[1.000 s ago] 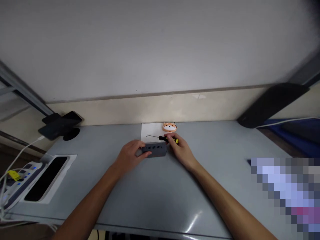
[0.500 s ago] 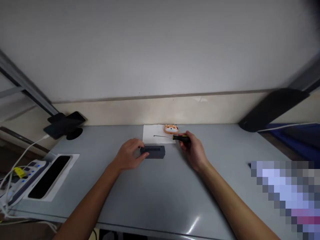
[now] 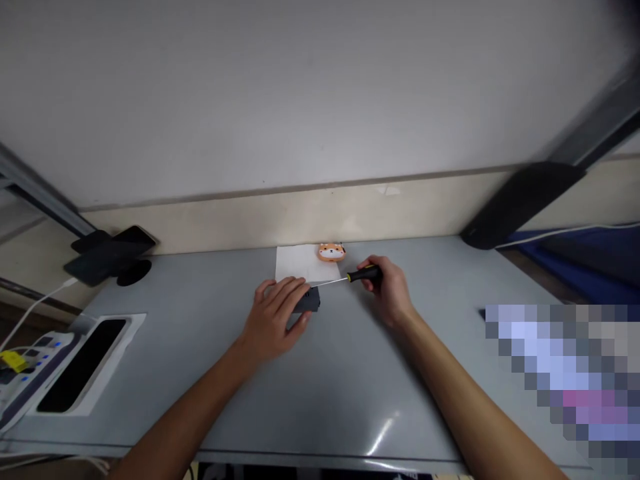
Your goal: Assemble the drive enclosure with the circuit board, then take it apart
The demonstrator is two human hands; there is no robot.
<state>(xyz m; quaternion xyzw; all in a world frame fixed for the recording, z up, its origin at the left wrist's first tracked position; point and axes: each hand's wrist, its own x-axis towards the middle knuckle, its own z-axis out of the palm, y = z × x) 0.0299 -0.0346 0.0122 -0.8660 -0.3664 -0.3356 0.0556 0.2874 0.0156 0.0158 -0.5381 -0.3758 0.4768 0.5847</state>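
A dark grey box with vent slots lies on the grey table, mostly covered by my left hand. Those fingers reach over its top while the thumb sits at its near side, so the hand is closed on it. My right hand grips the black and yellow handle of a screwdriver. Its thin shaft points left, and the tip is at the top of the box close to my left fingertips; whether it touches the box I cannot tell. Behind the box is a sheet of white paper bearing an orange animal-faced case.
At the left lie a phone on white paper and a power strip with cables. A stand holds a dark device at the back left. A tall black object leans at the back right. A pixelated patch covers the right edge.
My left hand has slid right over the box and now covers most of it. The screwdriver tip has come down to the box top. The whole view has shifted slightly.
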